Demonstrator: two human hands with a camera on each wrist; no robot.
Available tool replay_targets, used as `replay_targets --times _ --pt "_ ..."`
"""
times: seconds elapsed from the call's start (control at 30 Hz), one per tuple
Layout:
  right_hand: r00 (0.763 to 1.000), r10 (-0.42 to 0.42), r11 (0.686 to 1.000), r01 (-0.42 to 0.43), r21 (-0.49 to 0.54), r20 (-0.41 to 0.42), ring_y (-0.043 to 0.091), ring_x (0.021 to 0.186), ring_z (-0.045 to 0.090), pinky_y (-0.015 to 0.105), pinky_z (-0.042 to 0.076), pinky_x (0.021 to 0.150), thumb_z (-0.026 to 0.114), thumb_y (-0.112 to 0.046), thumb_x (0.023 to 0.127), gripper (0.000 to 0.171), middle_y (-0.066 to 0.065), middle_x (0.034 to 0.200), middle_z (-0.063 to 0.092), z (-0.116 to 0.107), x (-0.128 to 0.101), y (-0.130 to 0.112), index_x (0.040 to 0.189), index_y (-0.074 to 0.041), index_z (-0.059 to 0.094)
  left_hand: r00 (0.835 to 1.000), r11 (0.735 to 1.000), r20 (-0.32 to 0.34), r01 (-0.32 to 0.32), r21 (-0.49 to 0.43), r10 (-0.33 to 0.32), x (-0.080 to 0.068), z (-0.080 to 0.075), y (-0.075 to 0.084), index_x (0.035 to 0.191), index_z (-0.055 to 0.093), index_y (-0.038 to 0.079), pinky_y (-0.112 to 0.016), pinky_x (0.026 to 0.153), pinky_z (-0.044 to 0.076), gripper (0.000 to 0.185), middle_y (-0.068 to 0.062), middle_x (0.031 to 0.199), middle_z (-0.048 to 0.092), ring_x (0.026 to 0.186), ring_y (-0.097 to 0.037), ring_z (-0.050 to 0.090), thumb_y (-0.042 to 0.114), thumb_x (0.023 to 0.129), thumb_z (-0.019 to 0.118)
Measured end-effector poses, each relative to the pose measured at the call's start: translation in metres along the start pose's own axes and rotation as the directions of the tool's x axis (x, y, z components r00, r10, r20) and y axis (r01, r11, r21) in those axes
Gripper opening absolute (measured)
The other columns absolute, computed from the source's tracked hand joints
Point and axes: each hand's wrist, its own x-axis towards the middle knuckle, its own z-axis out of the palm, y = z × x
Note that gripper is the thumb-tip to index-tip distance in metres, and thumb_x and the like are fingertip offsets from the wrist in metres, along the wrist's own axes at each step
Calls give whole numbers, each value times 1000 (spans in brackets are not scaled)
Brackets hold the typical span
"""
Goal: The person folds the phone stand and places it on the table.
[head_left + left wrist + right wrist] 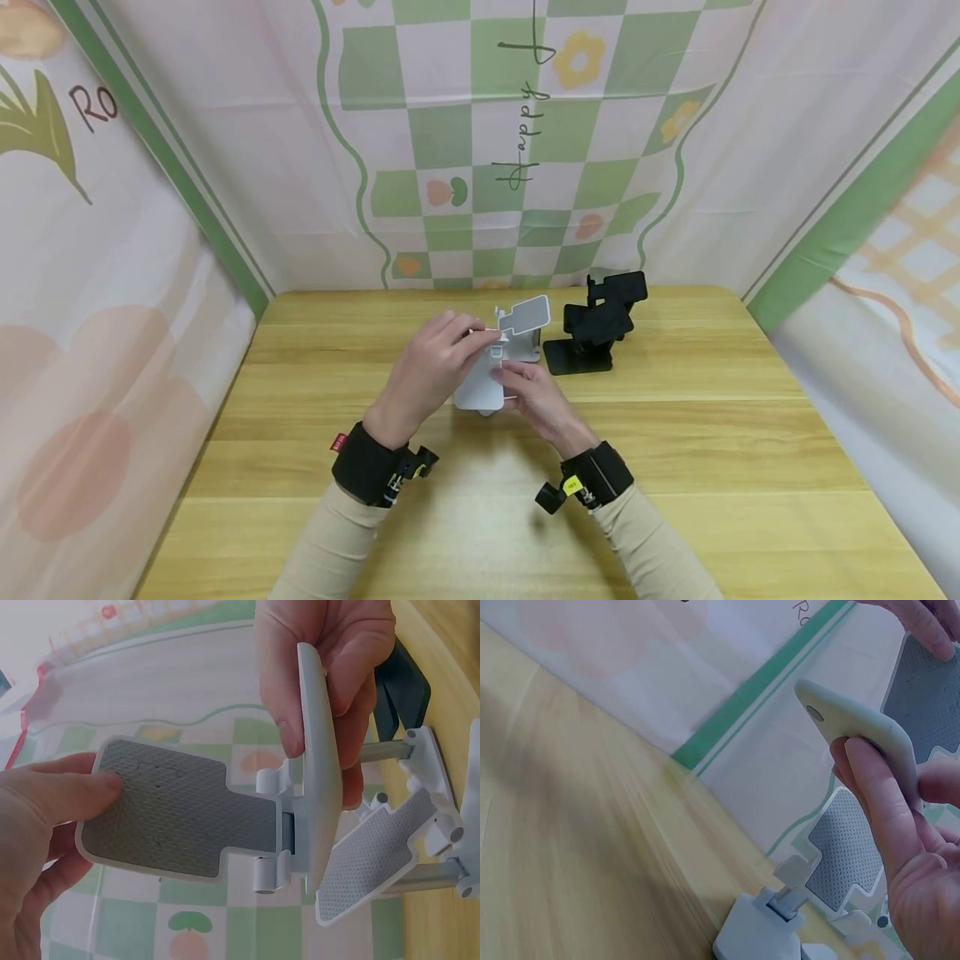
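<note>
Your two hands meet over the middle of the wooden table, both on a white folding phone stand lifted clear of the tabletop. Your right hand has a closed grip on the stand's flat base plate: the thumb lies along one face and the fingers curl round the other, the plate held edge-on in the left wrist view. Your left hand has its grip on the hinged support pad, the grey textured panel that juts out from the plate at the hinge; the thumb presses on the textured face and the fingers sit behind it, so the pad is pinched between them.

Just beyond the held stand, toward the back wall, a second white stand sits upright on the table, its own grey padded panel tilted up on metal rods. To the right of the held stand, a black phone stand rests on the table on its flat base, well clear of both hands. Behind all this hangs a green and pink checked cloth backdrop.
</note>
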Motion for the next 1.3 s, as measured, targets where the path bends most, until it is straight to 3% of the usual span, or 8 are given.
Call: replay_targets --times 0.13,0.83,1.1,1.3 --pt "1000 -4 1000 4 -1 -5 17 109 69 31 61 86 52 -14 108 49 27 144 56 0 1 1 149 12 44 1000 1000 2 -4 13 4 1 1 1 106 79 6 -26 81 56 23 -6 100 70 89 -20 61 -1 84 83" --pt "1000 -5 998 7 67 -26 20 104 73 34 62 83 52 -10 107 48 29 140 59 4 1 1 147 15 43 990 996 -139 -25 84 37 -9 16 8 104 75 1 -30 89 56 20 -12 105 71 95 -26 64 -4 85 79" --pt "999 -12 993 17 118 -48 18 98 74 26 62 74 51 -10 108 48 11 122 70 2 0 -1 146 17 42 983 993 -168 -54 104 71 -14 23 10 101 75 2 -31 92 57 20 -10 103 72 95 -24 65 -6 82 80" --pt "997 -9 989 20 144 -80 15 94 75 25 62 73 51 -10 108 46 5 111 74 -1 -1 -2 144 19 43 986 984 -135 -78 161 101 -16 24 16 102 76 2 -30 95 57 21 -9 104 74 96 -22 67 -5 83 82"
